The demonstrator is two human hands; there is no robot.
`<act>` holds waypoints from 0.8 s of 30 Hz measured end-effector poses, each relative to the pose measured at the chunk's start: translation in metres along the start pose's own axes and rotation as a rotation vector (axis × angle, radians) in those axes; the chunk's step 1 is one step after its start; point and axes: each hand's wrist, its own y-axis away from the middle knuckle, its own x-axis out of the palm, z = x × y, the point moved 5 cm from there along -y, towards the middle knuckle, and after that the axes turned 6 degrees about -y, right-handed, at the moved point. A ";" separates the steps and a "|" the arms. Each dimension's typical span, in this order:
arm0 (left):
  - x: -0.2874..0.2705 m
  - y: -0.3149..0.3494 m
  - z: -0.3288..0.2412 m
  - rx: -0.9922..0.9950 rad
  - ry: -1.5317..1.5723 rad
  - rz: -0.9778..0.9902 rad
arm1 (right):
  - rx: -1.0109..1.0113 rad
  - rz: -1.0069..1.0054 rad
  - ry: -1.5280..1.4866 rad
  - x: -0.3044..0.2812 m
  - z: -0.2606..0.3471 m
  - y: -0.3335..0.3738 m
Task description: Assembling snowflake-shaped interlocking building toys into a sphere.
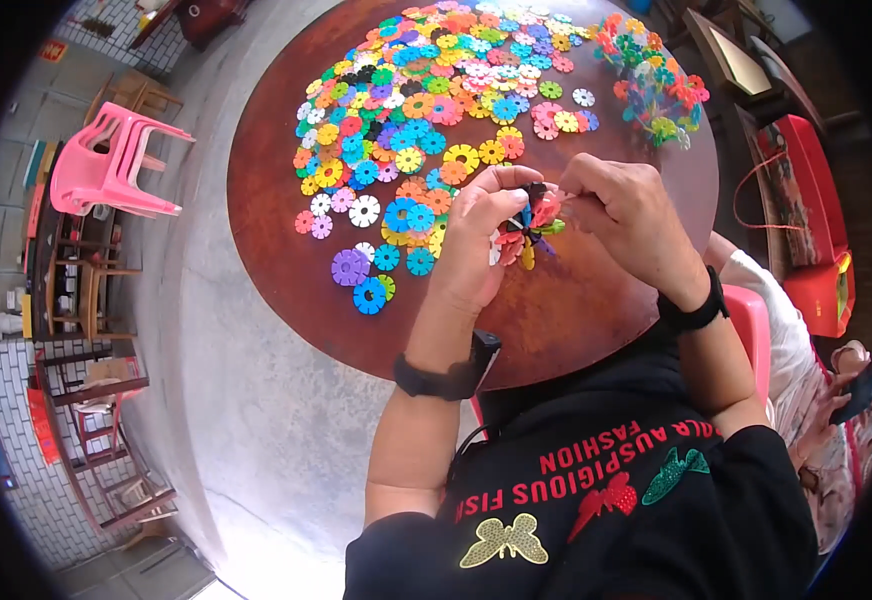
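Observation:
Over the near part of the round brown table (586,325), my left hand (474,235) grips a small cluster of interlocked plastic snowflake discs (530,245). Black, red, blue, green, yellow and purple pieces show in it. My right hand (631,212) is closed at the cluster's right side, its fingertips pinched at a red snowflake disc (547,208). The fingers partly hide how the pieces join. Beyond and left of my hands, many loose snowflake discs (365,210) of mixed colours are spread out.
A built structure of joined discs (656,90) stands at the table's far right. Stacked pink plastic chairs (106,165) are off to the left. Another person in pale patterned clothes (786,340) sits close on my right, near a red bag (806,190).

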 end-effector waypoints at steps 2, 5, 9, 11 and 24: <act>0.000 -0.001 0.001 0.020 0.009 -0.026 | -0.011 0.010 0.013 0.002 -0.002 0.000; 0.007 0.000 -0.001 -0.013 0.057 -0.018 | -0.038 -0.002 0.027 0.008 -0.007 0.003; 0.003 -0.001 0.002 -0.026 0.027 -0.018 | -0.045 -0.044 0.029 0.010 -0.008 0.002; 0.005 -0.002 0.003 -0.006 0.018 -0.017 | -0.030 -0.065 0.001 0.007 -0.011 0.002; 0.018 0.004 0.021 -0.258 0.047 0.302 | -0.024 0.175 0.004 0.000 -0.006 0.008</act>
